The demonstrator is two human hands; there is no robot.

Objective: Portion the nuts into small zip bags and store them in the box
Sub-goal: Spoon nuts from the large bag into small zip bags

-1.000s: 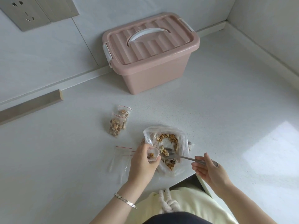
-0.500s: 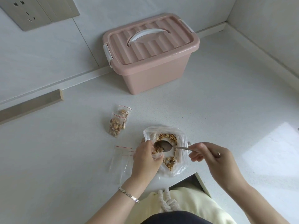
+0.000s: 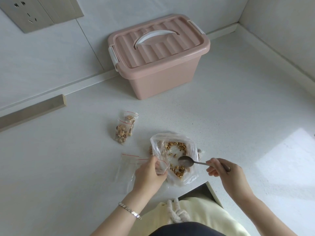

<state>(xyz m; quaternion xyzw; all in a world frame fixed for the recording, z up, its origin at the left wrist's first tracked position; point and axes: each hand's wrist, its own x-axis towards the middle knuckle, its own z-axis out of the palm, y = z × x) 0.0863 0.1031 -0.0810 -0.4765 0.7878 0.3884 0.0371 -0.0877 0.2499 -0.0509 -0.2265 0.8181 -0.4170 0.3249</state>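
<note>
spoon handle point(image 3: 200, 163) end inside grip point(image 3: 228, 172), socket point(image 3: 25, 14) — cropped

I am looking through the one wide-angle camera riding on the person's head, which is facing forward and steeply down, sitting close over the left hand point(image 3: 148, 174) and right hand point(image 3: 228, 176) and taking in the surface point(image 3: 230, 120) up to the wall point(image 3: 51, 62).

The pink box point(image 3: 158, 65), lid clipped shut, stands against the wall. Two filled zip bags point(image 3: 123, 129) lie together before it. Nearer, chopped nuts point(image 3: 177, 145) sit in an open clear bag point(image 3: 190, 174). One small bag point(image 3: 161, 166) is held open beside it, with empties point(image 3: 127, 169) flat to the left.
</note>
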